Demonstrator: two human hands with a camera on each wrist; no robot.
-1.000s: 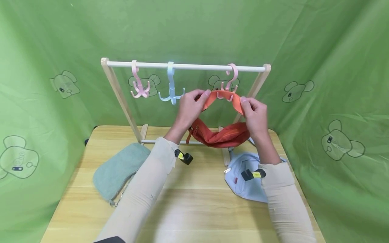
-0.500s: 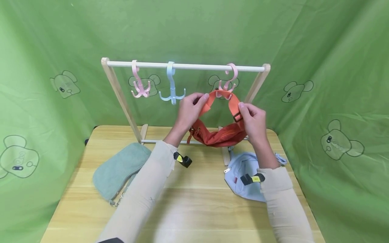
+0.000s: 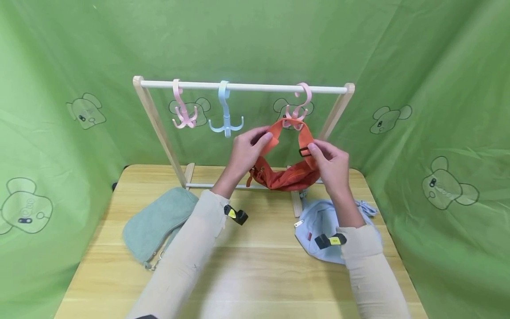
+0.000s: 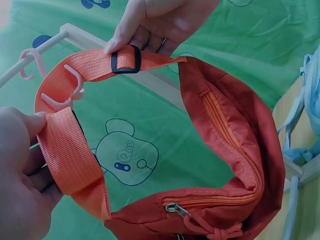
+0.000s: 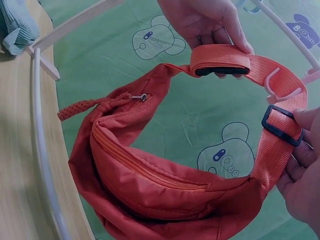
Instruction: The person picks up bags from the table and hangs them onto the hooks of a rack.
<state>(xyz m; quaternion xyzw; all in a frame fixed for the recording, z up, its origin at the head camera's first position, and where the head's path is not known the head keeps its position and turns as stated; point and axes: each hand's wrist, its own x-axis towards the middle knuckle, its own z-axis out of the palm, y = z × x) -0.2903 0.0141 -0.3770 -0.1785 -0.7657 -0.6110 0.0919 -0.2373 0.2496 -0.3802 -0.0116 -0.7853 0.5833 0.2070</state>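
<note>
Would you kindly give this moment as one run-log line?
left hand: pinching orange strap | right hand: gripping strap at black buckle | red bag: below strap | right pink hook: prongs inside strap loop

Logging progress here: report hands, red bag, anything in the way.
Left hand, right hand pinching strap. Red bag hanging below. Right pink hook's two prongs inside strap loop. No obstruction visible.

Waist bag (image 3: 287, 177) below rightmost hanger (image 3: 304, 104)
</note>
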